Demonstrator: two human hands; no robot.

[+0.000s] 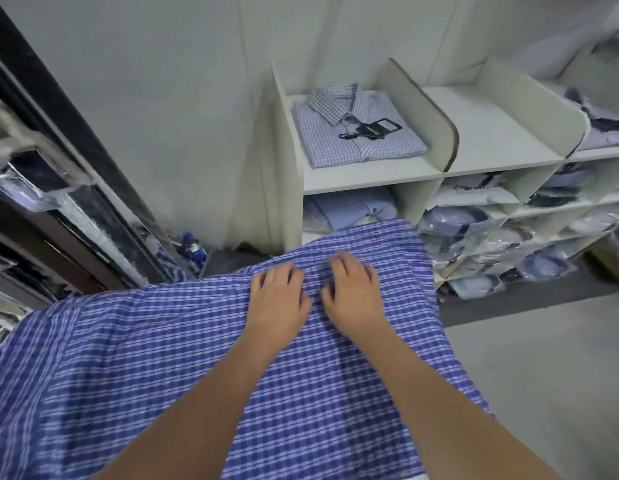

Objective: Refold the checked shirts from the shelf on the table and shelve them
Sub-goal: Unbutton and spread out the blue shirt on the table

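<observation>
Head view: left hand (278, 299) and right hand (353, 292), side by side, fingers spread flat, palms down on blue checked shirt (231, 358) spread beneath them; beyond the fingertips, folded checked shirt (356, 129) on white shelf (370, 174), tag on top

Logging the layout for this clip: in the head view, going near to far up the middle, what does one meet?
Spread blue checked shirt → left hand and right hand flat on it, side by side → shelf edge → folded checked shirt with a black tag → wall.
</observation>
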